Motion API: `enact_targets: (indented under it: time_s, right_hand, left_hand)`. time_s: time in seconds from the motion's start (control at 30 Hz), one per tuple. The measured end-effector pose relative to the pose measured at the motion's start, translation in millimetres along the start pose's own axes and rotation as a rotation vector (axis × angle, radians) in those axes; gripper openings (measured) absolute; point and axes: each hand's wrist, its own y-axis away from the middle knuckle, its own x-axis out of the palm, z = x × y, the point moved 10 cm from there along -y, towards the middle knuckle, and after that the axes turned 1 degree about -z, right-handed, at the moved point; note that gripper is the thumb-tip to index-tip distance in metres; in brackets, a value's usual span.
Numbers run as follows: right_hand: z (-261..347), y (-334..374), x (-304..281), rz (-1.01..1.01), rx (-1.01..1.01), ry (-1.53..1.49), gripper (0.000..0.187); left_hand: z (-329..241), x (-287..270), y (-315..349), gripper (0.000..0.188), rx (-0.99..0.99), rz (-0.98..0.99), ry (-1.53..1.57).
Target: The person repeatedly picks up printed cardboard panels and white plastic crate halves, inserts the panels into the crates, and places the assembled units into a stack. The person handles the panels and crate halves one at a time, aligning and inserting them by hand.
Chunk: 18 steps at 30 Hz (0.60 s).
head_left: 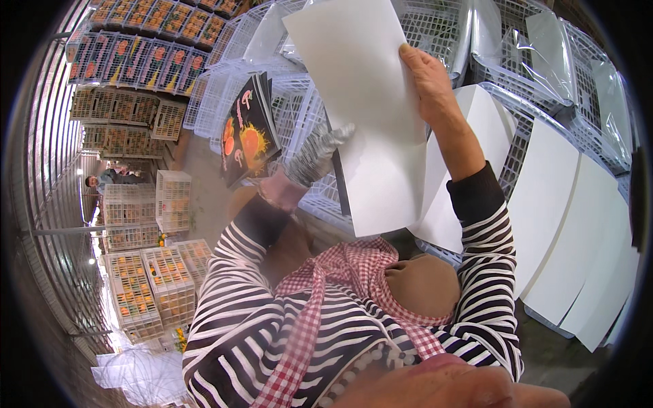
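Note:
A large white sheet [371, 129] is held up in front of me by both hands. My right hand [430, 76], bare, pinches its right edge near the top, thumb on the front face. My left hand [316, 155], in a grey glove, is closed at the left edge with a fingertip over the front; its other fingers are partly hidden. A dark strip shows behind the sheet's lower left edge. Just left of the glove lies a stack of black printed sheets [248, 136] with orange fruit pictures. Another white sheet [445, 197] sits behind, to the right.
Plastic crates surround me: a pale blue one [292, 102] behind the sheets, others with clear liners [547, 51] at the far right. Long white sheets [544, 217] drape over crates on the right. Stacked crates of orange fruit [132, 289] stand left. A person [115, 178] is farther off.

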Motion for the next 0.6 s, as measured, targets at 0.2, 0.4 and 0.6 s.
enact_targets:
  time_s: [0.2, 0.4, 0.6]
  right_hand:
    - [-18.3, -4.7, -6.4, -0.179, -0.042, 0.063, 0.033]
    - [-17.6, -25.2, 17.1, -0.074, -0.125, 0.237, 0.04]
    - [-14.6, -19.9, 28.8, -0.188, -0.307, 0.458, 0.038]
  left_hand:
    - [-14.1, -15.6, 7.0, 0.04, 0.131, 0.027, -0.271]
    - [-28.4, -20.3, 24.1, 0.037, 0.123, -0.071, -0.573]
    - [-23.3, -47.6, 26.5, 0.024, 0.1, -0.261, -0.559]
